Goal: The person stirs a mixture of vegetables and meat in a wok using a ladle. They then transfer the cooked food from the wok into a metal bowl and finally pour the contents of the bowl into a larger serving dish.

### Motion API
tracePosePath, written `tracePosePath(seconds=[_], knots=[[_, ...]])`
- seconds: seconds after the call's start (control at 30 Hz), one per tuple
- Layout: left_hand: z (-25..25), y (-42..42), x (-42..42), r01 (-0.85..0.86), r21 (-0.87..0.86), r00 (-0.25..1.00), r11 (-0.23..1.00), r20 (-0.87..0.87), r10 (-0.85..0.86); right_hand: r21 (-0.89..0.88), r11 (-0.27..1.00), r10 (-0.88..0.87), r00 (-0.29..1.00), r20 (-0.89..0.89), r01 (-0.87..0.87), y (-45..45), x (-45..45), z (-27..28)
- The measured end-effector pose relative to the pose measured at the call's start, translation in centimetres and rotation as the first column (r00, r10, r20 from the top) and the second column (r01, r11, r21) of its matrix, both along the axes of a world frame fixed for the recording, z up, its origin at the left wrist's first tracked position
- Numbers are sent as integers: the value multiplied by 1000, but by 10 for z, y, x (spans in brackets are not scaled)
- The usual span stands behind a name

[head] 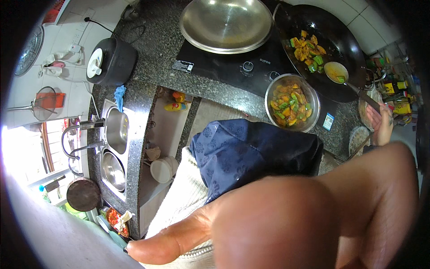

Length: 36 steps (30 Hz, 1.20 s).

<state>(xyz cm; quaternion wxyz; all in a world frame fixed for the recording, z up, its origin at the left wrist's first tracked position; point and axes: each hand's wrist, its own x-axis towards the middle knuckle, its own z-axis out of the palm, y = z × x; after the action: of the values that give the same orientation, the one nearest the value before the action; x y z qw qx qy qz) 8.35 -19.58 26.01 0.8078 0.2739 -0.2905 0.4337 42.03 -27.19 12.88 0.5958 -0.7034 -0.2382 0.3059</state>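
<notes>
My right hand (381, 122) is at the right edge, around the handle of a metal ladle (336, 72). The ladle's bowl rests in a black wok (339, 43) beside cooked green and orange vegetable pieces (307, 48). In front of the wok, a metal bowl (317, 101) holds more of the same vegetables (290, 106). My left hand (275, 222) is raised very close to the camera, large and blurred, its thumb stretched to the left; whether it holds anything cannot be told. Behind it are navy patterned cloth (242, 151) and a cream knit garment (181, 188).
A large domed metal lid (226, 25) lies on the black cooktop (215, 64). At left are a dark rice cooker (119, 62) and a double sink (117, 131) with a faucet (89, 124). Bottles (399, 85) crowd the far right; a plate (359, 138) sits below the wok.
</notes>
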Motion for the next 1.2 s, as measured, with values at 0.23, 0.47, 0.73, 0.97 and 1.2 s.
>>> tracePosePath(seconds=[0.23, 0.47, 0.73, 0.97, 1.2], knots=[[-1, 1, 4, -5, -8, 1000, 1000, 22, 5, -279, 960, 27, 1000, 10, -23, 27, 6, 28], [3, 3, 5, -39, -30, 999, 999, 28, 39, -236, 969, 29, 982, -189, -74, 32, 25, -17], [-18, 27, 2, -224, -80, 974, 971, -48, 221, 166, 977, 15, 740, -672, 131, 82, 4, -114], [-160, 61, -37, -719, 36, 506, 694, -658, 557, 290, 896, -27, 694, -720, 336, 127, -19, -113], [-283, 29, -43, -711, 91, 91, 698, -971, 219, 391, 882, -32, 861, -507, 263, 113, -28, -97]])
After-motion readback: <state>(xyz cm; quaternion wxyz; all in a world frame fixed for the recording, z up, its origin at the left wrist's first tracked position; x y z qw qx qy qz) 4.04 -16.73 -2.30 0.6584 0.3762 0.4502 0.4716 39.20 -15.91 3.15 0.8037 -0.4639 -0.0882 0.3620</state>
